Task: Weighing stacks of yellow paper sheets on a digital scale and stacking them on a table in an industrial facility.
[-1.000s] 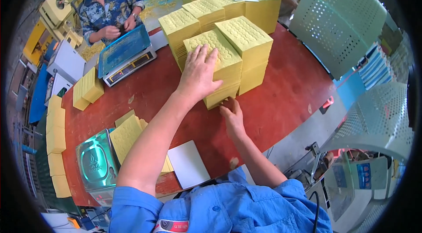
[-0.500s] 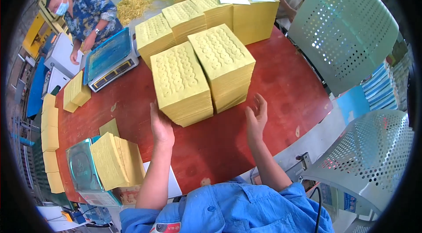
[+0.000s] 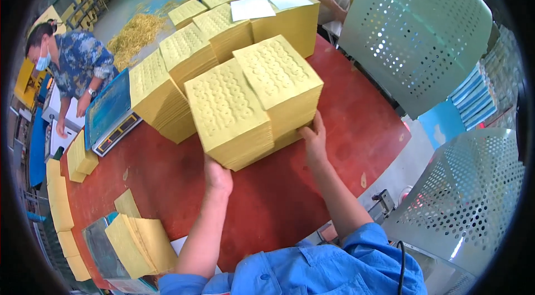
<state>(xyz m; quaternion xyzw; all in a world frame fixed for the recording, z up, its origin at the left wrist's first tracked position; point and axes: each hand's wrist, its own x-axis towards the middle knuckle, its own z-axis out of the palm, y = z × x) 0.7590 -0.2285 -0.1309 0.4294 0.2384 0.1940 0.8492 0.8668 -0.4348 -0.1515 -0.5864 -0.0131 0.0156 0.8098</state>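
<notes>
Two thick stacks of yellow paper with embossed rows of wavy ring marks stand side by side in front of me, the left stack [image 3: 229,111] and the right stack [image 3: 281,77]. My left hand [image 3: 216,175] grips the left stack's near lower corner, its fingers partly hidden underneath. My right hand [image 3: 315,139] holds the right stack low on its right side, thumb and fingers against the paper. Between them the two stacks press together. Whether their bottoms are off the red table [image 3: 262,194] I cannot tell.
More yellow stacks [image 3: 184,52] stand behind, with white sheets [image 3: 253,8] on top. Scales [image 3: 111,114] stand left, and another scale [image 3: 106,247] bears paper [image 3: 136,245] nearer me. A perforated chair back [image 3: 418,27] borders the right. Several people stand around the table.
Both hands have moved from beside the paper to gripping the two front stacks, and the gap between those stacks has closed. My view has shifted to the right.
</notes>
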